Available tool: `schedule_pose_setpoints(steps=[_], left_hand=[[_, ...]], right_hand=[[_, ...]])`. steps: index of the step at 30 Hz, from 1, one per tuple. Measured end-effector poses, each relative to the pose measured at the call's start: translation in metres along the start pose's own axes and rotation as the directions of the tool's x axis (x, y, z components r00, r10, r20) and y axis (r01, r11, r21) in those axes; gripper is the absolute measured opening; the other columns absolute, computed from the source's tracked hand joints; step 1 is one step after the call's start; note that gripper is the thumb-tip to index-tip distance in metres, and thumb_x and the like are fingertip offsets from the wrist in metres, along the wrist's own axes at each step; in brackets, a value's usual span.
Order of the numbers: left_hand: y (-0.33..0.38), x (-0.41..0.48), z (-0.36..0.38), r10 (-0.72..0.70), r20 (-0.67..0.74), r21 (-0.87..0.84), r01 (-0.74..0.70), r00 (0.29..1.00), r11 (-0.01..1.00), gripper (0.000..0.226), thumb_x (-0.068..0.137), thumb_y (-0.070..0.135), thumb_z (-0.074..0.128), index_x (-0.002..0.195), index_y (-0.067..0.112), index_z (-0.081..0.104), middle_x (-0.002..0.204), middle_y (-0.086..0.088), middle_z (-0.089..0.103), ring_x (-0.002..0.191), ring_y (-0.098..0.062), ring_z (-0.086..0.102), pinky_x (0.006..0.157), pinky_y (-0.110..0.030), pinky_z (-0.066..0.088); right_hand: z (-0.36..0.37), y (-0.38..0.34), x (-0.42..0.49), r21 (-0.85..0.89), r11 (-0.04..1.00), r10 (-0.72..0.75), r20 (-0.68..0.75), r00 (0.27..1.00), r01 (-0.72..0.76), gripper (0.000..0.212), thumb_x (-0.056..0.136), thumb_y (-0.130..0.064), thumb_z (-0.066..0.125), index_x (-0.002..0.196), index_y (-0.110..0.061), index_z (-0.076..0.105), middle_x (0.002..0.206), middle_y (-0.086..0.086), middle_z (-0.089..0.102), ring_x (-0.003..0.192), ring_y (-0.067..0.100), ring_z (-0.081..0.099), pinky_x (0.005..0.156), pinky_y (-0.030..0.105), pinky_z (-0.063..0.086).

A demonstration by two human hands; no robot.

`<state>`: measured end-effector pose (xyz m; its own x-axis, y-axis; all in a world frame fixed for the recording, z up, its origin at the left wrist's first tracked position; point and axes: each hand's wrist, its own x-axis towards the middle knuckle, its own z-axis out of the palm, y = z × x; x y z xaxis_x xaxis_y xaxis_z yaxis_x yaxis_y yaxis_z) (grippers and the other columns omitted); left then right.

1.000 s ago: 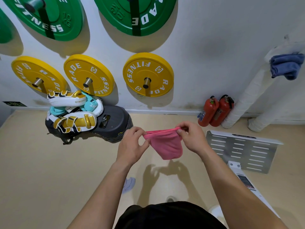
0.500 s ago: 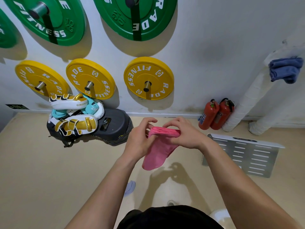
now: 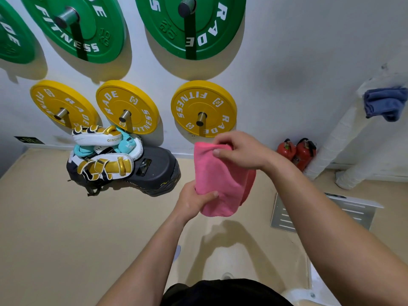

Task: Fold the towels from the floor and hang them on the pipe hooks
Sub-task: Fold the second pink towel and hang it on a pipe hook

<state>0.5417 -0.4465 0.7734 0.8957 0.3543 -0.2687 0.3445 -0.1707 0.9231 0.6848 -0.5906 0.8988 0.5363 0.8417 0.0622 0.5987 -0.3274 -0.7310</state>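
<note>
While the pink towel (image 3: 220, 180) hangs in mid-air before the person's chest, above the beige floor (image 3: 66, 217), both hands have hold of it. The right hand (image 3: 240, 151) pinches the bunched top edge from above. The left hand (image 3: 194, 199) grips the lower left part, its thumb laid across the front. The left fingers are hidden behind the cloth, and so is the towel's back layer, so the number of folds cannot be told.

To the right, a blue towel (image 3: 385, 104) hangs high on a white wrapped pipe (image 3: 335, 142). What it hangs from cannot be made out, and the pipe's top runs out of view. A second wrapped pipe (image 3: 357, 175) shows only its lower stretch. The right forearm covers part of a slotted metal plate (image 3: 357, 215) on the floor. A small pale thing (image 3: 177, 252) lies half hidden beside the left forearm, too little of it showing to name.

Counted: two towels, one pink and one blue; two pipes; two red fire extinguishers (image 3: 297, 151) standing side by side against the wall (image 3: 298, 51). Three yellow weight plates (image 3: 203, 109) hang there on pegs. Above them are three green weight plates (image 3: 192, 27), the leftmost mostly cut off and the other two clipped at the top. One heap of white-and-gold pads (image 3: 103, 164) leans on a dark bag (image 3: 154, 171).
</note>
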Motion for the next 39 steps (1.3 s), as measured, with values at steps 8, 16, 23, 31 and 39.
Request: schedule_pose_setpoints(steps=[8,16,23,31,39], left_hand=[[-0.028,-0.007,-0.029,-0.054,-0.014,0.031,0.054,0.998,0.998,0.031,0.071,0.035,0.077,0.084,0.007,0.071,0.072,0.002,0.061,0.067,-0.015,0.052,0.064,-0.031,0.038],[-0.010,0.006,-0.072,-0.132,-0.261,-0.273,0.058,0.956,0.960,0.006,0.096,0.014,0.064,0.098,0.015,0.070,0.096,-0.010,0.071,0.091,-0.026,0.064,0.085,-0.044,0.054],[-0.004,0.014,-0.047,0.021,-0.578,0.254,0.155,0.816,0.955,0.022,0.105,0.036,0.042,0.102,0.014,0.045,0.094,-0.011,0.058,0.084,-0.028,0.049,0.072,-0.037,0.035],[-0.009,0.017,-0.024,-0.004,-0.519,0.290,0.181,0.855,0.940,0.034,0.097,0.043,0.056,0.099,0.009,0.056,0.098,-0.014,0.068,0.093,-0.034,0.060,0.074,-0.036,0.040],[0.012,0.011,0.039,0.047,-0.336,0.141,0.001,0.941,0.990,0.019,0.096,0.032,0.060,0.086,0.017,0.066,0.077,0.007,0.066,0.069,-0.004,0.057,0.059,-0.021,0.034]], right_hand=[[-0.031,0.051,-0.014,-0.050,0.970,0.195,-0.433,0.880,-0.239,0.007,0.092,-0.019,0.062,0.090,-0.020,0.068,0.081,-0.008,0.063,0.081,0.014,0.055,0.071,0.026,0.033],[0.033,0.105,-0.060,0.187,0.851,0.497,-0.588,0.638,-0.491,0.017,0.097,-0.018,0.055,0.101,-0.005,0.064,0.101,0.019,0.069,0.092,0.036,0.061,0.069,0.031,0.031],[0.078,0.094,-0.070,0.273,0.820,0.556,-0.587,0.589,-0.503,0.015,0.102,-0.018,0.044,0.090,-0.010,0.047,0.087,0.011,0.056,0.079,0.028,0.048,0.065,0.035,0.024],[0.107,0.091,-0.071,0.272,0.791,0.592,-0.567,0.574,-0.547,0.016,0.099,-0.020,0.049,0.101,-0.008,0.060,0.100,0.009,0.061,0.091,0.026,0.053,0.073,0.032,0.032],[0.138,0.041,-0.058,0.549,0.761,0.602,-0.395,0.694,-0.347,0.014,0.094,-0.036,0.062,0.089,-0.024,0.068,0.081,-0.010,0.069,0.066,0.004,0.061,0.063,0.022,0.046]])
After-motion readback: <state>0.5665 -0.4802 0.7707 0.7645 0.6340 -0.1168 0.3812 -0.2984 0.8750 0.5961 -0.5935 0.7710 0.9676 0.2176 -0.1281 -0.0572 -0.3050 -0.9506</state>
